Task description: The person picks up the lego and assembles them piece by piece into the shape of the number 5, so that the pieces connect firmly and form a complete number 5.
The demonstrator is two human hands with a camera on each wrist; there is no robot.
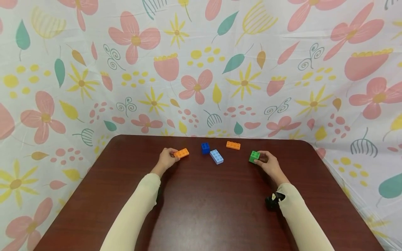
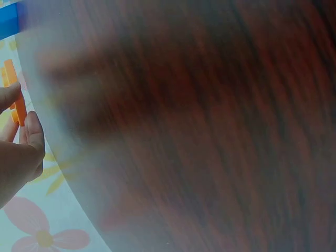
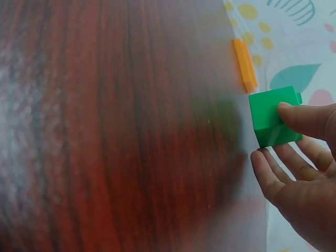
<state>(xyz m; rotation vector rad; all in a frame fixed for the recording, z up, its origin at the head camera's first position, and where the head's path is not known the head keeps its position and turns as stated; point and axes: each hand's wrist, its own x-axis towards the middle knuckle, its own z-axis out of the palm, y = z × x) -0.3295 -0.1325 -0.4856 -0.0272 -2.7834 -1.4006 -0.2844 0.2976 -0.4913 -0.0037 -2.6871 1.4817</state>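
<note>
Head view: left hand pinches the near-left end of an orange brick resting on the dark wood table; the brick's long axis runs out from the fingertips toward the right and slightly away, so the free end points at the middle of the table. Right hand has fingers curled around a green block, which sits just left of the fingertips, on or just off the tabletop, can't tell which. Between the hands: a dark blue block just beside a light blue brick, possibly touching, and a second orange brick farther back. Left hand is nearer the blue pair, right hand nearer the second orange brick. Left wrist view: mostly blurred tabletop; thumb and fingers clamped on the orange brick, seen edge-on, brick extending away from the fingertips. A blue sliver shows at the top left corner. Right wrist view: thumb on the green block's top face, other fingers slightly spread under and beside it; the second orange brick lies beyond it, apart, long axis roughly in line with the table edge. No brands, labels or readable writing in any view; flowered cloth backdrop has pattern only.
</note>
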